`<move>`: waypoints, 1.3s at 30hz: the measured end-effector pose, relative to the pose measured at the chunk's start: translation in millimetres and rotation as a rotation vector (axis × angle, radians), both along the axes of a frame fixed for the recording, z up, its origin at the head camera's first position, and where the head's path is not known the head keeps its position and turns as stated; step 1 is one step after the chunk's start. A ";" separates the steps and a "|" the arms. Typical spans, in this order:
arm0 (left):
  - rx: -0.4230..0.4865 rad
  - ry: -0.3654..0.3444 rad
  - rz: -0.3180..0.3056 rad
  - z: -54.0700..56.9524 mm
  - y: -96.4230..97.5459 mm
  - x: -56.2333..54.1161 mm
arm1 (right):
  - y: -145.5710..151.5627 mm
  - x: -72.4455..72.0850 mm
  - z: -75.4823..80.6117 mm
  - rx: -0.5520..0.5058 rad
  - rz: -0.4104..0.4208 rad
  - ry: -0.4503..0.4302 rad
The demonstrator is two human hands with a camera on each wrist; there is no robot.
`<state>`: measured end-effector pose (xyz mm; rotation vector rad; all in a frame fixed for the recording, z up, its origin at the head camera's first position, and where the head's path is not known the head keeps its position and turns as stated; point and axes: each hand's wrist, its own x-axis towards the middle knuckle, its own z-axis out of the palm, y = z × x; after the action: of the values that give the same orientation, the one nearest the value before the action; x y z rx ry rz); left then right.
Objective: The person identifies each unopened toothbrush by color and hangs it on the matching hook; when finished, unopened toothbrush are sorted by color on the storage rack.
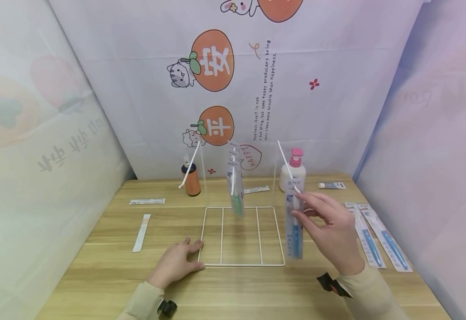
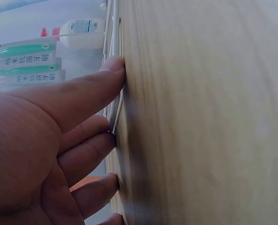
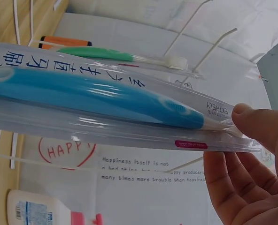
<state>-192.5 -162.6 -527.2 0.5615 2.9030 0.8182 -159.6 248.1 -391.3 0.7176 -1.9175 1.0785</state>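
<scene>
My right hand (image 1: 328, 222) pinches a packaged blue toothbrush (image 1: 295, 231) near its top, thumb on one face and fingers on the other. The package hangs upright at the tip of the right prong of a white wire rack (image 1: 240, 265). Whether the prong passes through the package's hole, I cannot tell. Several packaged toothbrushes with green handles (image 1: 236, 202) hang in a row on the middle prong. My left hand (image 1: 178, 262) holds the rack's base at its near left corner, thumb and fingertips against the wire (image 2: 115, 101). The left prong (image 1: 190, 162) carries nothing.
Two packaged blue toothbrushes (image 1: 388, 240) lie at the right. Behind the rack stand a pink-topped pump bottle (image 1: 292, 178) and an orange-and-dark bottle (image 1: 191, 180). A small tube (image 1: 331, 185) lies back right, slim packets (image 1: 147, 201) at left and back. Fabric walls enclose the table.
</scene>
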 end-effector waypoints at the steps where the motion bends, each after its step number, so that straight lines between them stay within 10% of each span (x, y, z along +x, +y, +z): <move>1: 0.000 0.000 0.001 -0.2 0.0 -0.1 | -0.3 -2.1 -1.0 0.001 -0.007 0.002; 39: 0.014 -0.020 -0.012 -0.4 -0.6 0.0 | -11.3 -144.0 -16.1 0.031 -0.199 0.086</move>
<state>-192.4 -163.2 -527.6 0.5685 2.8746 0.8384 -303.6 236.9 -407.4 0.5668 -1.8906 0.8828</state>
